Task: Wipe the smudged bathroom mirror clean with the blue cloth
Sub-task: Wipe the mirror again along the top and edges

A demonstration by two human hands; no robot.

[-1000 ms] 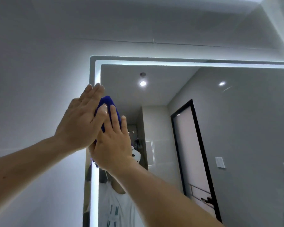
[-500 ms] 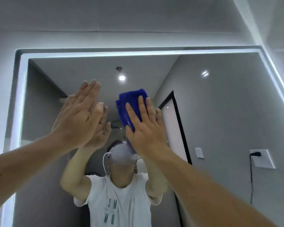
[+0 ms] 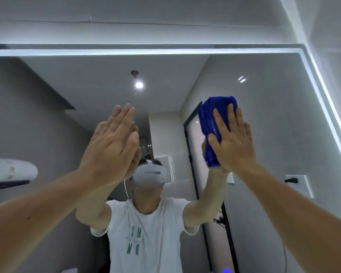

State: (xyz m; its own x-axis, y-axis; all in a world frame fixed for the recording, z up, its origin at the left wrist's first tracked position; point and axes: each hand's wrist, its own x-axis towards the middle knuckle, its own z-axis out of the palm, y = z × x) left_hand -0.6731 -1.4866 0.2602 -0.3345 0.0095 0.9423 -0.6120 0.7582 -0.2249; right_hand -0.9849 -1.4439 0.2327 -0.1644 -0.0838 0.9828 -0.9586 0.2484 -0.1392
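A black-framed door [image 3: 218, 249] stands right of centre, its pale panel glossy. Up and to the left of the door, a round ceiling light [image 3: 139, 84] glows under a small dark fitting; up and to the right of it is a smaller bright glint [image 3: 242, 79]. Right of the door, a white wall socket [image 3: 298, 181] holds a black plug, with a thin cable [image 3: 284, 253] hanging below. Just left of the door are shiny pale wall tiles [image 3: 163, 138]. Lower and left of it are a white headset [image 3: 150, 175] and a white T-shirt [image 3: 146, 233] with green letters. Far left of the door, a folded white towel [image 3: 10, 170] lies on a dark shelf [image 3: 6, 184].
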